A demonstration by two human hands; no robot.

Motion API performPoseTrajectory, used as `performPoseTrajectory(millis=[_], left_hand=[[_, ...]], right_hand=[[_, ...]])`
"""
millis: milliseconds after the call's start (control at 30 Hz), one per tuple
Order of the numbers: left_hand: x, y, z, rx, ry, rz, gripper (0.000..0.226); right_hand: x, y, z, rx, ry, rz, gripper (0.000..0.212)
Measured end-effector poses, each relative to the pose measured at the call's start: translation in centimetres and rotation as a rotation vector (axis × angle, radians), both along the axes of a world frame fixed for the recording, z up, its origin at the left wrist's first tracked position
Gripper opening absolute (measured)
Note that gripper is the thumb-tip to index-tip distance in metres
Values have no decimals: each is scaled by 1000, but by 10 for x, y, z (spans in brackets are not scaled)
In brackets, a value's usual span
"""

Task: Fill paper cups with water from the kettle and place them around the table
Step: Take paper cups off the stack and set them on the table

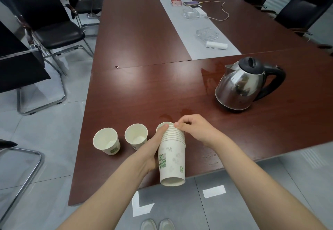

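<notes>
A nested cup stack [172, 157] is gripped around its side by the left hand [153, 148] above the near table [144, 94] edge; its top rim is pinched by the right hand [194, 128], apparently to separate one cup. Two loose cups [106, 141] [136, 136] stand at nine o'clock of the stack, seemingly empty. The kettle [241, 85], at two o'clock, is untouched; a clean single-cup release is needed next.

I am seeing two loose paper cups [106, 141] [136, 136], one nested stack of cups [172, 155], one kettle [242, 83], and two glass ashtrays [206, 33] [191, 13].
</notes>
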State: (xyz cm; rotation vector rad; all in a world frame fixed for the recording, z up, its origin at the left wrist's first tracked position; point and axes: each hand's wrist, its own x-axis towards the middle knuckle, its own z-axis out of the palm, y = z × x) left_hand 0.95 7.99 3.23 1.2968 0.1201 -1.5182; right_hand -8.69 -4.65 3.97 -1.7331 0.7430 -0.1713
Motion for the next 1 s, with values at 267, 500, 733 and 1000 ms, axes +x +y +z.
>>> performPoseTrajectory(millis=[267,500,733,1000], left_hand=[[-9,-2,0,-26,-35,-98,51],[-2,-2,7,-43,-88,-193,48],[-13,-1,9,-65,-60,-245,50],[-5,1,8,27,-62,-113,47]], right_hand=[[2,-3,-6,103,28,-139,20],[-6,-15,-3,475,189,-95,47],[-5,-28,0,562,10,-256,30],[-20,-61,3,420,-132,-420,44]])
